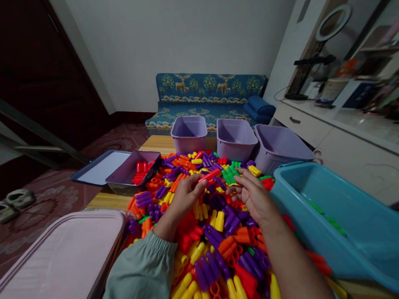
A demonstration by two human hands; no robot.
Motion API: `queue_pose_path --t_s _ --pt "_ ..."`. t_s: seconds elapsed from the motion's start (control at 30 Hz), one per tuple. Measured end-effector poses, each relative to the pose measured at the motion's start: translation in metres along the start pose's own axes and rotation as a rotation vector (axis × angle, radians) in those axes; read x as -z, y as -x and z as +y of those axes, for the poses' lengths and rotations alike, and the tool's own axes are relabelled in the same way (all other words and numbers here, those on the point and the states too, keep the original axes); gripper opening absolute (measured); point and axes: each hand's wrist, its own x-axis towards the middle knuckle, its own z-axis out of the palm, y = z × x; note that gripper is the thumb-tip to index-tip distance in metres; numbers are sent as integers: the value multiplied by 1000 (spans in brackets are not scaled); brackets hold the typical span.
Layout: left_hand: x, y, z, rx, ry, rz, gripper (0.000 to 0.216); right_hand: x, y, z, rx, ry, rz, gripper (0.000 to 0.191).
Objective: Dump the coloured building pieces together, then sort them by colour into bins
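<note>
My left hand [185, 197] pinches a red plastic toy block [209, 175] between thumb and fingers, above the pile. At its right, my right hand [254, 195] has its fingertips on the right end of a green toy block [229, 174] made of joined rounded tubes. The thumb curves in below the green block. Beneath both hands spreads a deep heap of purple [207, 268], yellow [184, 292], orange [227, 244] and red blocks, many shaped like joined bullets. Part of the heap is hidden by my forearms.
Purple bins [189, 143] line the table's far side. A blue tub [326, 236] at right holds a few green blocks. At left, a box [120, 185] holds red blocks beside a lid [95, 167]; nearer is a pale pink lid [58, 266]. A patterned sofa [203, 105] stands behind.
</note>
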Motion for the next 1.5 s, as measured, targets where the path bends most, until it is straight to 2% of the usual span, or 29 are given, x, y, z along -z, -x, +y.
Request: queue_pose_path --t_s 0.1,0.17,0.27,0.4,0.6,0.7,0.77,0.83,0.93,1.0,1.07,1.23,1.3,1.37,1.5 --pt "-1 2 4 -23 -25 -75 40 -7 5 3 -34 115 -82 47" --pt "-1 4 7 -43 -50 -127 40 -10 6 7 -1 242 -103 47" --pt "1 5 8 -65 -76 -195 42 -9 4 10 83 362 -117 40" --pt "2 4 6 -114 -188 -222 41 -9 4 10 106 394 -77 40" --pt "1 5 7 -210 -584 -97 29 -8 0 14 119 403 100 40" --pt "2 5 3 -209 -743 49 20 1 -5 15 139 491 184 36" --pt "4 3 -3 -183 -758 150 16 8 -9 16 135 593 223 35" --pt "5 2 -9 -152 -718 192 28 13 -11 18 128 679 221 37" --pt "5 0 -15 -145 -634 179 62 18 -14 21 133 704 200 42" --pt "4 0 -15 -171 -613 182 73 18 -15 22 138 639 181 39" --pt "4 1 -13 -193 -634 169 72 16 -15 19 133 499 151 33" --pt "5 3 -13 -162 -744 -46 76 8 -9 0 178 -8 141 36" --pt "5 3 -15 -158 -772 -95 72 10 -7 -11 256 -130 200 36" --pt "6 2 -19 -157 -773 -105 59 17 -7 -20 360 -219 295 33" --pt "6 -1 -23 -142 -751 -90 46 48 -12 -32 570 -372 500 32"
